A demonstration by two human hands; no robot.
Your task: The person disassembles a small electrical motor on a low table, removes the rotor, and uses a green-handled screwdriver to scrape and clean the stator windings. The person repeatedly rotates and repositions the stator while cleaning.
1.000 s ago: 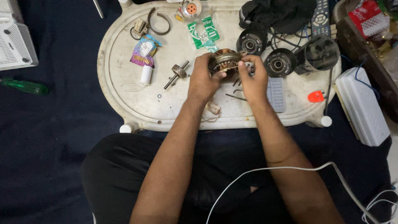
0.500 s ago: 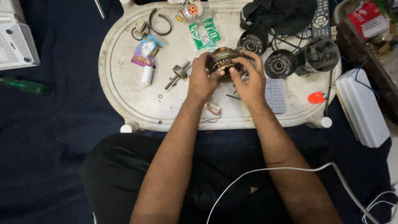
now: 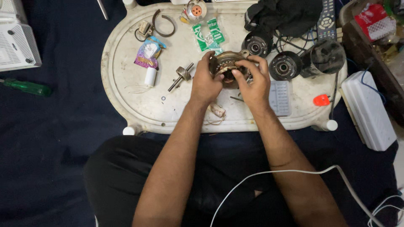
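Motor stator: a round metal ring (image 3: pixel 227 67) with coppery windings showing inside, held just above the middle of the white tray between both hands.
Screwdriver: a green translucent handle (image 3: pixel 26 87) lying on the dark blue cloth, far left, well apart from the tray.
White box: a ribbed plastic casing (image 3: pixel 17 44) at the left edge, above the screwdriver.
Tray: an oval white plastic surface (image 3: pixel 139 105), scuffed and stained, with short round feet at its corners.
Packet: a small glossy purple sachet (image 3: pixel 147 52) on the tray's left part, with a white cylinder (image 3: pixel 150 77) just below it.
Shaft: a short steel rod with a collar (image 3: pixel 182 76), lying tilted just left of the left hand.
Left hand: (image 3: pixel 206 82) curled closed around the stator's left rim, thumb on top.
Right hand: (image 3: pixel 254 82) gripping the stator's right side, fingertips (image 3: pixel 240 64) pressed over its top edge.
Green packet: a flat printed bag (image 3: pixel 208 35) above the stator.
End caps: two round dark metal discs, one (image 3: pixel 255 45) above the right hand and one (image 3: pixel 284 66) beside it.
Black housing: a dull cylindrical shell (image 3: pixel 326 56) touching the right disc.
Keypad: a flat grey rectangle (image 3: pixel 280 97) just right of the right wrist.
Orange piece: a small bright plastic bit (image 3: pixel 321 100) near the tray's right rim.
White cable: a smooth cord (image 3: pixel 303 171) crossing the right forearm.
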